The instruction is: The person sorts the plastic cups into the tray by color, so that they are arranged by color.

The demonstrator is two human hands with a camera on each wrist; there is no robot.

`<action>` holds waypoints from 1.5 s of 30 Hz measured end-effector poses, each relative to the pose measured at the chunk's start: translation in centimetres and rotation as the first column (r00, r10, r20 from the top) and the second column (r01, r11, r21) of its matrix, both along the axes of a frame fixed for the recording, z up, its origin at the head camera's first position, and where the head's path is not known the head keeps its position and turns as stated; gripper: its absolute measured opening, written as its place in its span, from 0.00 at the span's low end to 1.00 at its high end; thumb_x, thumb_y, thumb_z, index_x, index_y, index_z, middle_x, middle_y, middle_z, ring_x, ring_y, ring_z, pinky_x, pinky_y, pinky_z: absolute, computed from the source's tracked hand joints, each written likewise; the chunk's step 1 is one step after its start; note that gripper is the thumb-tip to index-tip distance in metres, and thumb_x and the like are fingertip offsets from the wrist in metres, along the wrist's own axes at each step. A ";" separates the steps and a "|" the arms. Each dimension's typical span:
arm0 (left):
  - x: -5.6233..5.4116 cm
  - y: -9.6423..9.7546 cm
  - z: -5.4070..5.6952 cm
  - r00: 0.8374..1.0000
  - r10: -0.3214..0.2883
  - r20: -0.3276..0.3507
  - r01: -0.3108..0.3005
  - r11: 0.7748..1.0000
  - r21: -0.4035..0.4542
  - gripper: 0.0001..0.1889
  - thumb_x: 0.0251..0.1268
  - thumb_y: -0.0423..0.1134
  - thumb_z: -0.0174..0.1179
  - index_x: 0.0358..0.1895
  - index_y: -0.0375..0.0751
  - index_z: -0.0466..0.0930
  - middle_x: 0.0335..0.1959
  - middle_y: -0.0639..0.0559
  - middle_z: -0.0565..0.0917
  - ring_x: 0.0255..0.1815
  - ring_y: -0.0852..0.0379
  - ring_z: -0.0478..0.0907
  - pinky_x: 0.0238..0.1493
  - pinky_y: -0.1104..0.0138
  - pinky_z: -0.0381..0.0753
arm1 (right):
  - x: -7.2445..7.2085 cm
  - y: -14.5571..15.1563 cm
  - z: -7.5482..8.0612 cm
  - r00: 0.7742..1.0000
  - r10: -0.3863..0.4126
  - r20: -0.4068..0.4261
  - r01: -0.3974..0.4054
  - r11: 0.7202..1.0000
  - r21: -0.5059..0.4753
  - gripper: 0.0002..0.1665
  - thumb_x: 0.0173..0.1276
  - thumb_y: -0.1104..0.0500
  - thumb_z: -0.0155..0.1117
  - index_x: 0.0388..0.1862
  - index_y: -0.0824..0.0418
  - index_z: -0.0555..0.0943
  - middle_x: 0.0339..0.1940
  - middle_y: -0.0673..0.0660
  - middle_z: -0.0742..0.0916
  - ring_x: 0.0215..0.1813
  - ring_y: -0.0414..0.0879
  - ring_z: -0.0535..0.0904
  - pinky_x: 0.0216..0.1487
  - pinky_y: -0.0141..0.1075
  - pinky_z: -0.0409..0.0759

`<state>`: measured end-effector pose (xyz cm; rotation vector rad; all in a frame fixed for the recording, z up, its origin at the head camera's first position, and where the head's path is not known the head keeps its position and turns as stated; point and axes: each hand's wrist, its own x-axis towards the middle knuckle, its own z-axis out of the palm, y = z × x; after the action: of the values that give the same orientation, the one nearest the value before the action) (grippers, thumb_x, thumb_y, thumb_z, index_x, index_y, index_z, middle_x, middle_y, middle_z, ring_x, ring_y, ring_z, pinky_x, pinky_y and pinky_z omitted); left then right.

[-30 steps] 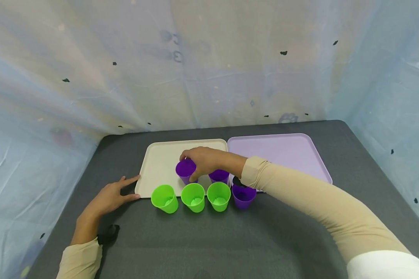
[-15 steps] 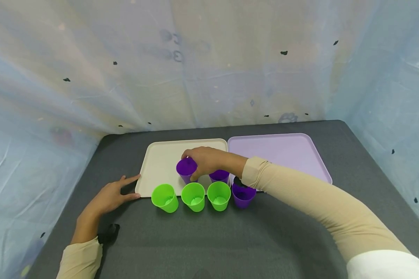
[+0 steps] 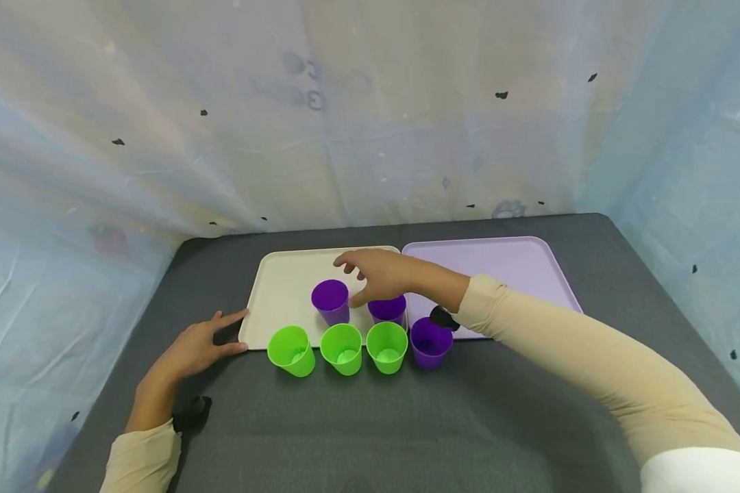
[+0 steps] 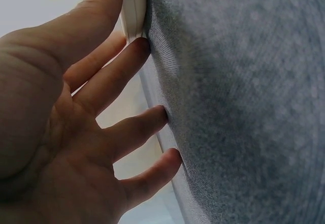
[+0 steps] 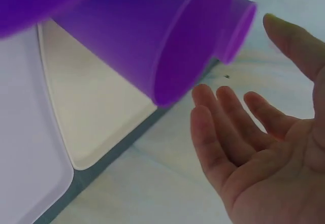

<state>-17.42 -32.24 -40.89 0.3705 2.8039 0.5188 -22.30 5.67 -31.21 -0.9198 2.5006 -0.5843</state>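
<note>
My right hand point(image 3: 382, 274) hovers over the cream tray point(image 3: 284, 281) with fingers spread and nothing held. Just left of its thumb, a purple cup point(image 3: 330, 301) stands upright on that tray. A second purple cup point(image 3: 387, 309) is on the tray under the hand, partly covered by it. In the right wrist view the relaxed fingers are apart from a large purple cup point(image 5: 127, 36). My left hand point(image 3: 194, 348) rests at the tray's left edge, thumb and forefinger touching it. The left wrist view shows its fingertips point(image 4: 142, 46) at the tray's rim and on the grey cloth.
In front of the cream tray stand three green cups point(image 3: 291, 350) in a row, then a purple cup point(image 3: 430, 342) at their right end. A lilac tray point(image 3: 487, 267) adjoins the cream one. A patterned curtain point(image 3: 370, 116) hangs behind the grey table point(image 3: 370, 424).
My right hand has let go of the left purple cup on the cream tray and moved up and to the right. The left hand has stayed in place.
</note>
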 end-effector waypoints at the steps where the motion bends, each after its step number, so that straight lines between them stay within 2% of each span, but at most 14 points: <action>1: 0.0 0.0 0.0 1.000 -0.001 0.001 0.001 1.000 0.000 0.44 0.60 0.61 0.65 0.77 0.46 0.62 0.72 0.18 0.58 0.69 0.21 0.62 0.59 0.33 0.69 | 0.3 0.5 0.2 1.000 -0.005 -0.002 0.005 1.000 -0.016 0.44 0.65 0.51 0.71 0.76 0.57 0.63 0.69 0.58 0.79 0.66 0.53 0.79 0.65 0.44 0.78; 7: 0.0 -0.2 -0.1 1.000 -0.005 -0.002 0.005 1.000 0.005 0.43 0.61 0.60 0.65 0.77 0.46 0.62 0.72 0.17 0.57 0.70 0.20 0.61 0.59 0.32 0.68 | 2.9 4.1 1.1 0.999 -0.045 -0.017 0.043 0.994 -0.097 0.39 0.68 0.50 0.68 0.74 0.58 0.67 0.69 0.55 0.77 0.68 0.52 0.76 0.67 0.46 0.76; 13: 0.4 -0.7 0.0 1.000 0.001 -0.007 -0.001 1.000 0.000 0.45 0.60 0.60 0.65 0.77 0.44 0.61 0.71 0.16 0.58 0.69 0.20 0.61 0.59 0.32 0.69 | 6.7 7.4 0.2 0.986 -0.157 -0.061 0.145 0.976 -0.161 0.38 0.66 0.46 0.69 0.72 0.55 0.70 0.70 0.51 0.77 0.68 0.50 0.75 0.69 0.49 0.73; 18: 0.9 -0.7 0.2 1.000 0.013 0.010 -0.013 1.000 0.002 0.45 0.60 0.61 0.65 0.77 0.44 0.60 0.71 0.16 0.57 0.69 0.20 0.60 0.59 0.32 0.69 | 10.1 9.6 -1.1 0.967 -0.241 -0.079 0.213 0.942 -0.258 0.39 0.64 0.43 0.71 0.72 0.50 0.71 0.67 0.51 0.78 0.68 0.49 0.75 0.68 0.51 0.74; 23: 0.9 -0.5 0.5 1.000 0.012 0.016 -0.012 1.000 -0.004 0.46 0.60 0.63 0.64 0.78 0.46 0.60 0.72 0.16 0.56 0.69 0.20 0.61 0.58 0.33 0.69 | 12.6 11.2 -2.6 0.946 -0.322 -0.040 0.286 0.884 -0.371 0.43 0.61 0.41 0.74 0.72 0.47 0.69 0.71 0.48 0.75 0.71 0.50 0.72 0.68 0.53 0.73; 25: 0.9 -0.4 0.6 1.000 0.013 0.011 -0.013 1.000 0.000 0.46 0.60 0.64 0.64 0.78 0.47 0.60 0.72 0.17 0.56 0.69 0.20 0.61 0.58 0.33 0.70 | 13.1 11.6 -3.2 0.938 -0.346 -0.024 0.309 0.864 -0.397 0.45 0.59 0.41 0.75 0.73 0.47 0.68 0.72 0.48 0.74 0.72 0.50 0.71 0.68 0.53 0.73; 27: 0.9 -0.2 0.6 1.000 0.012 0.007 -0.012 1.000 0.008 0.46 0.60 0.64 0.64 0.78 0.47 0.60 0.72 0.17 0.56 0.69 0.20 0.62 0.57 0.34 0.70 | 13.3 11.9 -3.7 0.934 -0.356 -0.013 0.321 0.857 -0.403 0.46 0.58 0.41 0.76 0.73 0.47 0.67 0.72 0.49 0.74 0.73 0.51 0.70 0.68 0.54 0.72; 34: 1.3 -0.3 0.1 1.000 0.019 0.022 -0.019 1.000 0.002 0.45 0.61 0.61 0.65 0.77 0.45 0.61 0.71 0.16 0.57 0.69 0.20 0.61 0.58 0.33 0.70 | 13.0 12.2 -5.0 0.938 -0.347 0.011 0.324 0.864 -0.385 0.50 0.56 0.42 0.78 0.75 0.47 0.66 0.73 0.50 0.73 0.72 0.54 0.71 0.67 0.55 0.74; 40: 1.0 -0.4 0.3 1.000 0.012 -0.001 -0.012 1.000 0.009 0.45 0.60 0.61 0.65 0.76 0.45 0.62 0.70 0.16 0.58 0.69 0.20 0.61 0.58 0.33 0.69 | 12.5 11.7 -5.6 0.945 -0.326 0.028 0.312 0.869 -0.383 0.51 0.54 0.46 0.80 0.74 0.54 0.67 0.72 0.54 0.74 0.71 0.53 0.72 0.67 0.54 0.75; 45: 1.2 -0.7 0.2 1.000 0.026 0.014 -0.026 1.000 -0.013 0.45 0.59 0.61 0.66 0.76 0.44 0.62 0.70 0.16 0.58 0.68 0.19 0.61 0.57 0.32 0.69 | 12.3 11.0 -6.3 0.948 -0.314 0.060 0.313 0.870 -0.381 0.50 0.55 0.48 0.79 0.74 0.56 0.67 0.72 0.56 0.75 0.70 0.52 0.73 0.67 0.54 0.75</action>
<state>-16.18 -32.95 -40.69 0.3267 2.8005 0.5068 -10.00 16.71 -37.47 -0.6349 2.6043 -1.2182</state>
